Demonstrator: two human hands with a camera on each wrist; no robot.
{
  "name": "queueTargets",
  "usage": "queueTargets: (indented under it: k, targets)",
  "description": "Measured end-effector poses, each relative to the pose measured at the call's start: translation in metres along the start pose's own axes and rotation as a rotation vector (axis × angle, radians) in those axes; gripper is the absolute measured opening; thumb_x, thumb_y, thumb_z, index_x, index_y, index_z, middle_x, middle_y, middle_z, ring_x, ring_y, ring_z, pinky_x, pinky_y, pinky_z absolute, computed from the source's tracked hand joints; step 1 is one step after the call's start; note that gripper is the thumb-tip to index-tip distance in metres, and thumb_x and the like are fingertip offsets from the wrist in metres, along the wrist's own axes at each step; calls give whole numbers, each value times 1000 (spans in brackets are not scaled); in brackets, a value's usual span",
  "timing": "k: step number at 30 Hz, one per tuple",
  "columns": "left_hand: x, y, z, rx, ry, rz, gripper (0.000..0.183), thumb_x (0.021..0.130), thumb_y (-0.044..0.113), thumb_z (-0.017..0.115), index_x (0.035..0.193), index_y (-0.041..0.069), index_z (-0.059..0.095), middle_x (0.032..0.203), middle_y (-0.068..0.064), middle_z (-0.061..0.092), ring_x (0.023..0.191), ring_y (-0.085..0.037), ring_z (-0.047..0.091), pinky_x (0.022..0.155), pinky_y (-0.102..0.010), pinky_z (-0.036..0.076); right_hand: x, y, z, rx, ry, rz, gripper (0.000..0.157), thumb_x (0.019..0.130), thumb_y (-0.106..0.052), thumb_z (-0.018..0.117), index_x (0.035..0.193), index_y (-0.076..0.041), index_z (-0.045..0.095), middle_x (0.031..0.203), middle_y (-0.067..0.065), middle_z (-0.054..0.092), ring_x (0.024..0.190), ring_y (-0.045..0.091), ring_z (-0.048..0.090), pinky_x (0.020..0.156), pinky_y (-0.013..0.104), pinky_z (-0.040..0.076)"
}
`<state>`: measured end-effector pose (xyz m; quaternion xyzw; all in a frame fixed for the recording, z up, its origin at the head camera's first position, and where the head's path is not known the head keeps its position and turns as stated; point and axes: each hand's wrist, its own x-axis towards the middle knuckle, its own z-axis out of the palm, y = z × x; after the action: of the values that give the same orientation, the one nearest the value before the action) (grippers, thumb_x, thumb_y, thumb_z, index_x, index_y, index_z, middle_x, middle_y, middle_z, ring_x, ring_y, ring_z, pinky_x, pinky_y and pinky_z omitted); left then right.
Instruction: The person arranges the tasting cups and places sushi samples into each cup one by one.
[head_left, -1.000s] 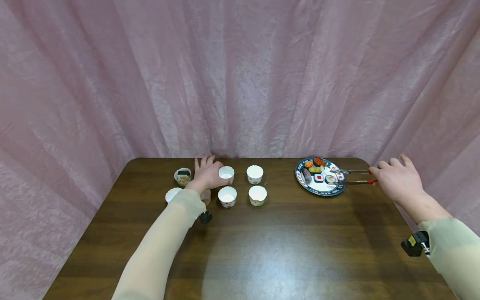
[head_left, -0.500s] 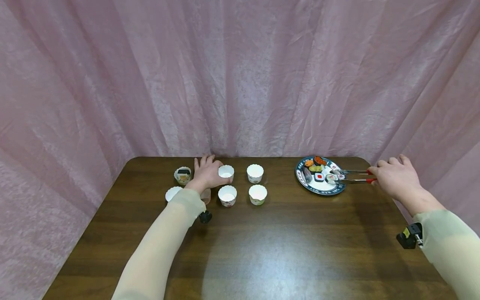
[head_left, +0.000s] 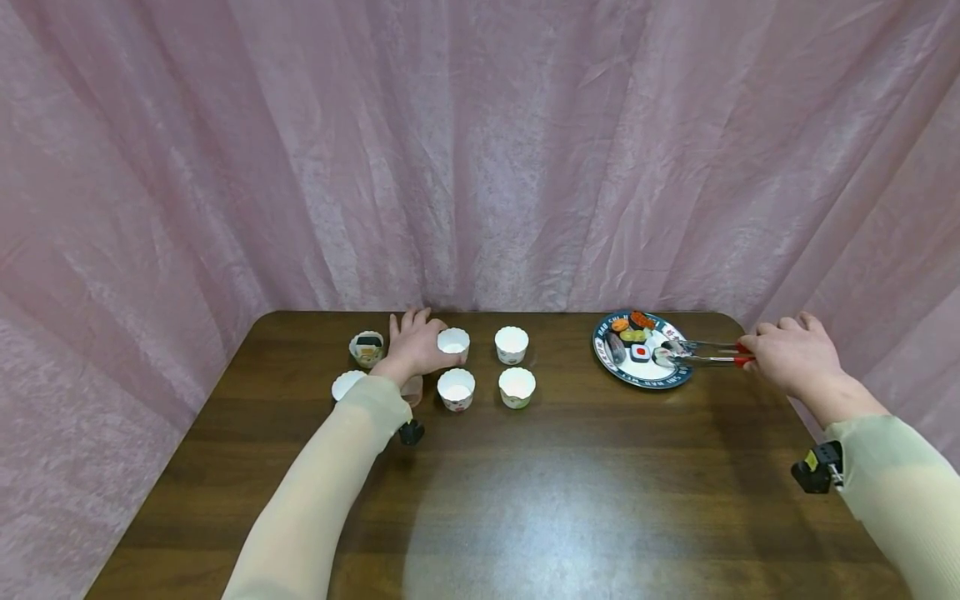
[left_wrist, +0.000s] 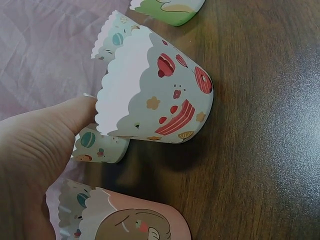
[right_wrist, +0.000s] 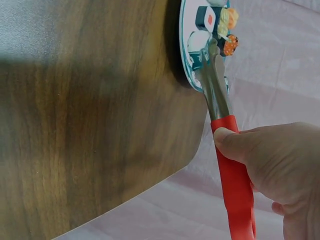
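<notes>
In the head view my left hand (head_left: 417,346) pinches a white scalloped paper baking cup (head_left: 453,342) in the back row, thumb across its near side. Its thumb passes behind a nearer cup with cake prints (left_wrist: 170,95) in the left wrist view. My right hand (head_left: 797,358) grips metal tongs (head_left: 712,359) by their red handles (right_wrist: 233,170). The tong tips lie around a white sushi roll (head_left: 663,357) on the blue-rimmed plate (head_left: 647,384); whether both tips touch it cannot be told. Beside that roll sits a red-centred sushi piece (head_left: 640,353).
A cup with a black-banded sushi piece (head_left: 367,348) stands left of my left hand. Other paper cups include one at back right (head_left: 512,344), a green-based one (head_left: 517,388) and a partly hidden pink one (left_wrist: 150,217). A pink curtain (head_left: 480,167) hangs behind the wooden table (head_left: 570,492).
The tong arms have drawn closer together around the sushi roll, and my right hand has shifted slightly. My left hand stays at the same cup.
</notes>
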<state>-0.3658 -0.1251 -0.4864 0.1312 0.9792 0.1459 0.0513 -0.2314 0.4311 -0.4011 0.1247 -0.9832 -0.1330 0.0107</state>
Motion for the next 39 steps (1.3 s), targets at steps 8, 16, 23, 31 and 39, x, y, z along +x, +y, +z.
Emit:
queueTargets:
  k: [8, 16, 23, 31, 39]
  targets:
    - [-6, 5, -3, 3, 3, 1, 72, 81, 62, 73, 136, 17, 62, 164, -19, 26, 152, -42, 8, 117, -67, -7, -3, -1, 2, 16, 16, -15, 28, 85, -20, 83, 107, -5, 74, 89, 8, 65, 92, 40, 58, 96, 70, 33]
    - [-5, 7, -3, -25, -8, -2, 73, 81, 62, 74, 136, 15, 61, 164, -19, 24, 153, -42, 6, 117, -66, -9, -6, -2, 4, 4, 83, -32, 22, 85, -18, 82, 100, -7, 72, 86, 7, 63, 90, 39, 58, 96, 69, 34]
    - [-4, 6, -3, -28, -11, -4, 72, 81, 61, 74, 135, 15, 62, 165, -19, 23, 153, -41, 5, 117, -66, -11, -9, 0, 3, -4, 120, -23, 28, 84, -18, 83, 106, -5, 73, 90, 10, 65, 94, 41, 59, 97, 69, 34]
    - [-10, 7, -8, -12, 15, 3, 75, 80, 60, 77, 137, 14, 62, 163, -20, 27, 152, -42, 9, 117, -67, -5, -9, 0, -1, 3, 249, -44, 35, 80, -19, 85, 108, -3, 72, 91, 13, 65, 93, 43, 59, 97, 70, 34]
    - [-5, 2, -5, -26, -10, -22, 75, 79, 59, 78, 136, 13, 62, 165, -19, 22, 153, -43, 4, 117, -66, -11, -7, -12, -17, 1, 337, -76, 39, 78, -20, 87, 110, -5, 71, 92, 12, 65, 94, 43, 59, 101, 70, 33]
